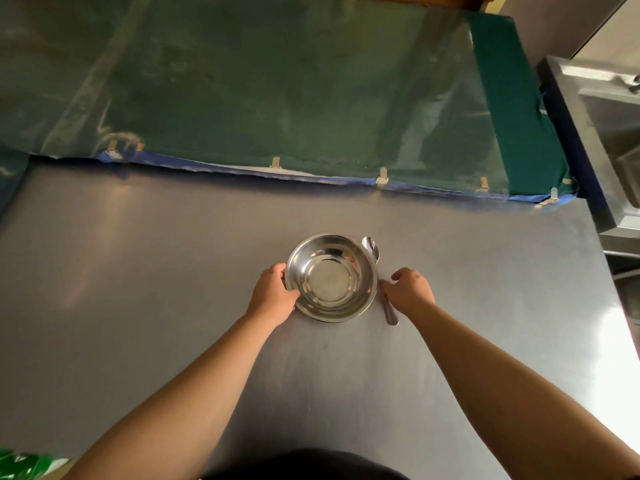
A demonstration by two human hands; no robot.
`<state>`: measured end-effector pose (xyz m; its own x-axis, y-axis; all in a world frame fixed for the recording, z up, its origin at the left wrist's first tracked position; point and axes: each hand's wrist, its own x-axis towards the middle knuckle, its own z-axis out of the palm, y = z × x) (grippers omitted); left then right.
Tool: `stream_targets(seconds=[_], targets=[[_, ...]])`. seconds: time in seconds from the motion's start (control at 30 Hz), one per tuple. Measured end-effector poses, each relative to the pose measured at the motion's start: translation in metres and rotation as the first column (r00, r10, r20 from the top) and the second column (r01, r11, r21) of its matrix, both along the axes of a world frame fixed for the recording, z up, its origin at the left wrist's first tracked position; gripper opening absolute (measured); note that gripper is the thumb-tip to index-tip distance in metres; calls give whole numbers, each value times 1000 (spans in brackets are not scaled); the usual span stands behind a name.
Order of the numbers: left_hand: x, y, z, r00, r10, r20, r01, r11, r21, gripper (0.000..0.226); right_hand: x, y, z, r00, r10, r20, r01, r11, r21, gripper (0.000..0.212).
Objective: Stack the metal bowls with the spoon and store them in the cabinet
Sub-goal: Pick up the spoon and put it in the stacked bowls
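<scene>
A shiny metal bowl stands upright on the steel table, and a second rim shows under its near edge, so it looks nested in another bowl. My left hand grips the bowl's left rim. A metal spoon lies on the table just right of the bowl, scoop end away from me. My right hand rests over the spoon's handle with fingers curled down on it; whether it grips the handle I cannot tell.
A green cloth under clear plastic covers the far half of the surface, clipped along a blue edge. A steel sink unit stands at the right. Something green shows at the bottom left corner.
</scene>
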<state>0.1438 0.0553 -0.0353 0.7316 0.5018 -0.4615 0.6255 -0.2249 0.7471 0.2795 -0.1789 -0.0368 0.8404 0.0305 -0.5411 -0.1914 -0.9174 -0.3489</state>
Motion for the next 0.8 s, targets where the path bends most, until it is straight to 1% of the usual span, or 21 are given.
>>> stream_targets(seconds=[0.07,0.13,0.27,0.37,0.43,0.57,0.7,0.8], targets=[[-1,0,-1,1000,-5,-8,5,1000,16,40,-5,10,-1,1000,4,-19,-4,1000,-12,19],[-2,1,-4,1000,8,-15,-8,1000,17,43,-8,20,-3,1000,23,-15,-24,999,-36,12],[-3,2,-8,999,46,-26,-46,999,-11,48,-8,26,-3,999,33,-35,-36,997,-69,15],[-4,3,-10,999,48,-20,-49,999,-19,42,-6,20,2,999,22,-47,-24,999,-42,17],[-4,4,-10,999,47,-15,-47,999,-23,39,-4,14,8,1000,3,-24,-3,1000,-14,16],[-2,3,-9,998,59,-4,-59,997,-42,41,-1,8,26,998,-3,57,1,999,44,18],[-3,3,-8,998,65,8,-64,996,-64,46,-3,13,43,996,37,83,-45,995,93,15],[-6,4,-7,998,61,15,-60,996,-67,47,-9,27,50,991,109,83,-117,988,99,10]])
